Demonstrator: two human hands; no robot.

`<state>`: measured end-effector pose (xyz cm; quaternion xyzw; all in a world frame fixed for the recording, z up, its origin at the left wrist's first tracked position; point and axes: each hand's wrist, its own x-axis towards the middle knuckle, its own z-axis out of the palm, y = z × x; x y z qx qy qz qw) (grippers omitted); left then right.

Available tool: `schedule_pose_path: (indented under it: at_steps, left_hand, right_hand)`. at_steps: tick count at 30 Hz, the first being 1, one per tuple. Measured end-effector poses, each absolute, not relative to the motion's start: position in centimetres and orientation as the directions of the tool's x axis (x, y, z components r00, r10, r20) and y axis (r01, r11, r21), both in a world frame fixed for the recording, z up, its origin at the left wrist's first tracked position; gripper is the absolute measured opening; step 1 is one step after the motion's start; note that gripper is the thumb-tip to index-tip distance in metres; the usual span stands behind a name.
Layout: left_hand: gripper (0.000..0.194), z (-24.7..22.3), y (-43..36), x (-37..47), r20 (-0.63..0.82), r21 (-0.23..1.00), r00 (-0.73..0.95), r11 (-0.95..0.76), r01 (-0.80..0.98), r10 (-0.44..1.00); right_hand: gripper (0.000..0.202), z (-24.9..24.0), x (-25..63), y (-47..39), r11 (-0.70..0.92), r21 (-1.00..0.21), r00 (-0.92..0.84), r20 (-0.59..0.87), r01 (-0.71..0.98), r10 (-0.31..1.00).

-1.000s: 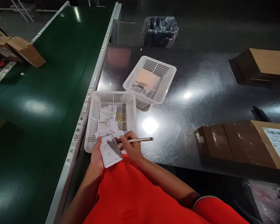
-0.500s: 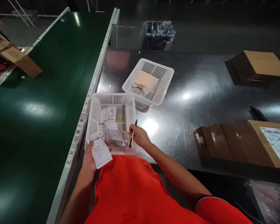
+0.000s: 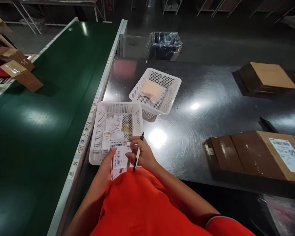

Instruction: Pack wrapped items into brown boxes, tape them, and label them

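The left hand [image 3: 106, 165] gripped paper slips [image 3: 122, 156]. The right hand [image 3: 146, 156] clasped a pen [image 3: 137, 157]. Just beyond both sat a basket [image 3: 98, 131].

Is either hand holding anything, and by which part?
The left hand holds paper slips by their left edge. The right hand holds a pen near its middle; whether it also grips the paper slips is unclear.

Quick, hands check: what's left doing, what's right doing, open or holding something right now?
Left hand: closed on printed paper slips, thumb on top.
Right hand: holding a pen; whether it also touches the slips, I can't tell.
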<state>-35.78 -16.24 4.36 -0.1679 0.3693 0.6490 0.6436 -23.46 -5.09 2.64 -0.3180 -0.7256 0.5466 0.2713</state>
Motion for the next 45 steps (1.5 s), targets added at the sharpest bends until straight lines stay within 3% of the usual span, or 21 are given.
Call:
schedule_pose_path:
  at_steps: [3,9,11,15,19,24,27,32,34,37,41,45]
  left_hand:
    - [0.043,5.0,-16.4,-35.8,-0.707,0.196,-0.088,0.074,-0.978,0.701]
    - [0.050,4.2,-16.4,-35.9,-0.683,0.190,-0.153,-0.028,-0.981,0.714]
    - [0.047,3.8,-16.1,-35.4,-0.680,0.204,-0.187,-0.062,-0.977,0.709]
    - [0.038,3.6,-15.8,-34.7,-0.733,0.184,-0.184,-0.070,-0.980,0.655]
    - [0.039,3.8,-16.0,-35.2,-0.730,0.112,-0.143,-0.089,-0.990,0.668]
    - [0.044,3.4,-16.2,-35.5,-0.710,0.091,-0.144,-0.113,-0.989,0.689]
    - [0.045,3.3,-16.3,-35.7,-0.672,0.119,-0.158,-0.105,-0.987,0.723]
    - [0.043,3.2,-16.2,-36.4,-0.675,0.119,-0.121,-0.054,-0.991,0.728]
    - [0.040,3.1,-16.1,-36.2,-0.686,0.081,-0.067,-0.016,-0.997,0.725]
    - [0.040,3.2,-15.9,-35.7,-0.696,0.043,-0.030,0.000,-0.999,0.717]
    - [0.041,3.4,-16.1,-35.6,-0.695,0.086,-0.079,-0.026,-0.996,0.715]
    - [0.037,3.6,-16.5,-36.3,-0.673,0.152,-0.141,-0.050,-0.987,0.726]
  right_hand:
    - [0.023,2.9,-22.9,-4.7,0.297,-0.920,-0.718,0.024,0.256,0.695]
    - [0.014,3.2,-23.7,-5.7,-0.023,-0.981,-0.590,-0.136,0.194,0.796]
    - [0.008,3.0,-24.8,-6.9,-0.051,-0.983,-0.572,-0.146,0.179,0.807]
    - [0.017,2.1,-26.0,-8.9,0.174,-0.940,-0.651,-0.063,0.294,0.757]
    - [0.023,1.8,-25.5,-9.3,0.306,-0.862,-0.712,-0.087,0.405,0.697]
    - [0.019,2.4,-25.1,-9.6,0.531,-0.655,-0.767,-0.116,0.537,0.631]
    - [0.017,2.9,-24.8,-9.7,0.637,-0.580,-0.768,0.030,0.507,0.639]
    - [0.015,2.8,-24.6,-9.4,0.718,-0.674,-0.672,0.452,0.173,0.586]
    - [0.012,2.4,-24.9,-9.3,0.743,-0.664,-0.676,0.510,0.085,0.533]
    - [0.010,1.9,-25.3,-9.2,0.766,-0.630,-0.695,0.495,0.126,0.522]
    - [0.016,2.6,-25.0,-9.3,0.643,-0.750,-0.688,0.383,0.159,0.617]
    - [0.044,5.4,-24.7,-9.2,0.236,-0.972,-0.643,0.175,0.009,0.745]
